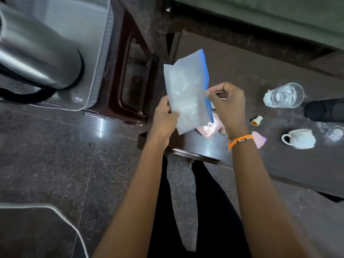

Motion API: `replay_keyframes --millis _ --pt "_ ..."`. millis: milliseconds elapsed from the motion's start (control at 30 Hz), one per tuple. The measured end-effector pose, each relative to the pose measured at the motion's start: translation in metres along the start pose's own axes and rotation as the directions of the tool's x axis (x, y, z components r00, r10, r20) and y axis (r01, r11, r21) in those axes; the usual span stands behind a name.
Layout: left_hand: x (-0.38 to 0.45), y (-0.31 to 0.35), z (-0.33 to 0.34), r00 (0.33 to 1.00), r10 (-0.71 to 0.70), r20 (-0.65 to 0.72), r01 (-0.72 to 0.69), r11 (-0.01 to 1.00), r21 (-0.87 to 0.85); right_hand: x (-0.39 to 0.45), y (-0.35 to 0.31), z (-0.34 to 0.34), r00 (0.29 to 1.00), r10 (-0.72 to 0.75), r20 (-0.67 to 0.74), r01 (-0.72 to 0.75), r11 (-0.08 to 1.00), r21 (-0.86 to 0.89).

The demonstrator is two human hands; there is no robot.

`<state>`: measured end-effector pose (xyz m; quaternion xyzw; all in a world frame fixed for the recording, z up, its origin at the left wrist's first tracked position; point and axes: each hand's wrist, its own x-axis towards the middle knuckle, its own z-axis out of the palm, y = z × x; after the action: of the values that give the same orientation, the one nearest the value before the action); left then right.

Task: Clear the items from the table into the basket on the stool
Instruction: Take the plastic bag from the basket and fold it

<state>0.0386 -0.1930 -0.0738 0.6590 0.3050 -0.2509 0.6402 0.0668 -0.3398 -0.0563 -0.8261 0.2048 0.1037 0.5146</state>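
- Left hand (164,116) grips the near edge of the clear zip bag (186,90); right hand (226,104) pinches its blue-strip side. Bag is held up in the air over the desk's left end.
- Basket (100,53) sits on the stool (130,75), to the left, with a steel kettle (37,43) already inside.
- Still on the desk (279,174): glass tumbler (283,95), white cup (299,138), small cap-like piece (256,120), pink item (210,127) under the bag, dark object (323,108) at far right.
- Risks, my guess: the thin, floppy bag could slip from a light pinch or fold over mid-carry; if the seal is open, contents could spill.
- The kettle fills much of the basket, so a careless drop may land on the rim and slide to the floor.
- The right wrist returning could knock the tumbler.
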Motion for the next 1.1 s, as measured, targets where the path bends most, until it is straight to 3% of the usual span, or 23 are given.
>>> replay_keyframes --millis 100,233,333,467,600,667,733,833,933,1000,1100 --pt "-0.013 -0.006 0.034 0.999 -0.038 0.038 0.038 0.999 0.005 -0.010 0.011 -0.038 0.983 0.102 0.154 -0.136 0.964 0.227" --pt "-0.030 -0.005 0.086 0.975 -0.060 0.213 0.061 0.998 0.004 -0.016 0.034 -0.084 0.983 0.124 0.132 -0.155 0.952 0.263" --pt "-0.042 -0.010 0.120 0.989 -0.093 0.115 0.076 0.987 0.145 -0.021 0.054 -0.112 0.975 0.141 0.170 -0.189 0.932 0.310" --pt "-0.059 -0.014 0.157 0.998 0.032 0.048 -0.038 0.989 0.141 -0.029 0.075 -0.143 0.954 0.130 0.270 -0.223 0.909 0.353" --pt "-0.063 -0.018 0.179 0.995 0.085 -0.047 -0.074 0.980 0.187 -0.031 0.085 -0.168 0.946 0.127 0.299 -0.218 0.930 0.294" --pt "-0.064 -0.016 0.186 0.984 0.140 -0.106 -0.115 0.971 0.207 -0.032 0.087 -0.179 0.960 0.131 0.247 -0.200 0.938 0.282" --pt "-0.066 -0.014 0.194 0.966 0.191 -0.176 -0.157 0.969 0.190 -0.030 0.092 -0.190 0.993 0.096 0.066 -0.106 0.980 0.170" --pt "-0.069 -0.012 0.200 0.938 0.260 -0.228 -0.232 0.962 0.142 -0.034 0.094 -0.196 0.967 -0.079 -0.241 0.028 0.978 -0.206" --pt "-0.075 -0.011 0.211 0.933 0.317 -0.173 -0.285 0.941 0.185 -0.043 0.086 -0.198 0.914 -0.202 -0.353 0.046 0.914 -0.404" --pt "-0.079 -0.011 0.223 0.929 0.343 -0.136 -0.310 0.925 0.220 -0.045 0.081 -0.198 0.929 -0.206 -0.307 0.077 0.919 -0.386" --pt "-0.082 -0.008 0.240 0.923 0.376 -0.082 -0.356 0.915 0.191 -0.035 0.081 -0.196 0.997 -0.051 -0.063 0.039 0.984 -0.174"
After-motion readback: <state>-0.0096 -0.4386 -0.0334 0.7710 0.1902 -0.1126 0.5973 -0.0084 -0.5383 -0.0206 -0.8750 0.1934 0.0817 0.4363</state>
